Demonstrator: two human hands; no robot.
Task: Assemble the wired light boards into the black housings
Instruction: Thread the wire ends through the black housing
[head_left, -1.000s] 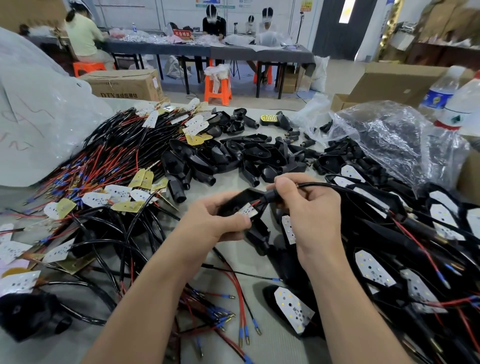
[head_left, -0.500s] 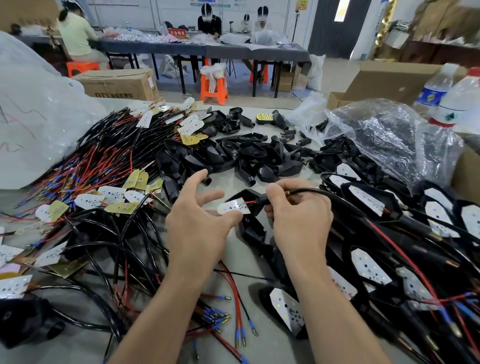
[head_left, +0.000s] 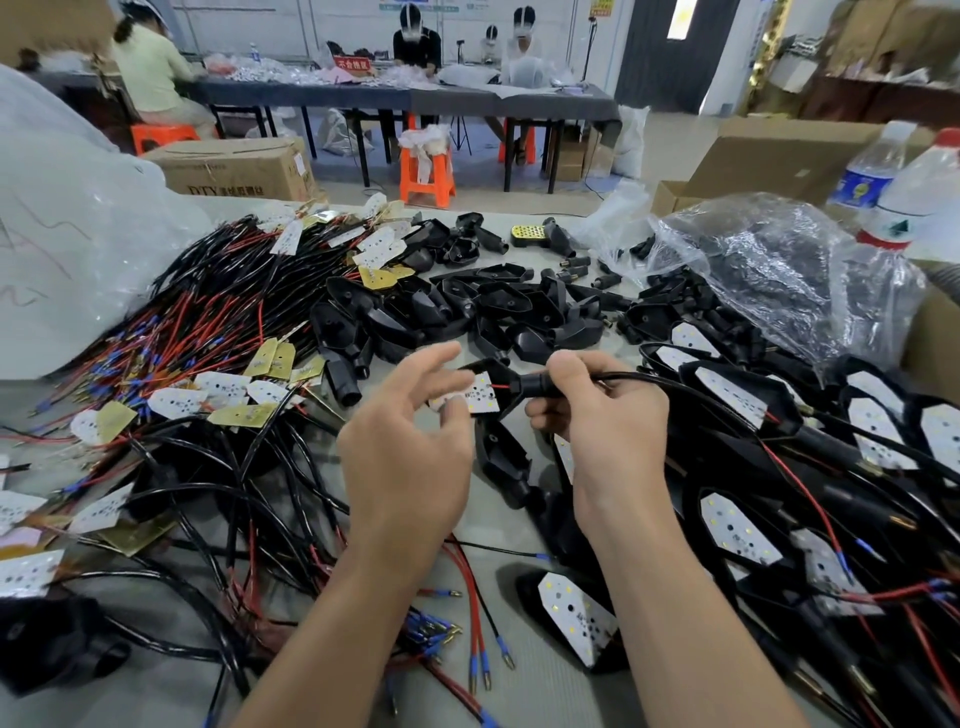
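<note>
My right hand grips the stem of a black housing where its black cable runs off to the right. A white light board with a short red wire lies in the housing's mouth. My left hand hovers just left of it with fingers spread, and a fingertip touches the board's lower edge. A heap of empty black housings lies behind the hands. Wired light boards with black and red leads cover the left of the table. Assembled units are piled at the right.
A clear plastic bag with more black parts sits at the back right, beside two water bottles. A large white bag fills the left. Loose red leads with blue tips lie near the front edge. People work at a far table.
My left hand let go of the housing, opened its fingers and now only touches the board. My right hand keeps its grip on the stem, and the board shows more fully.
</note>
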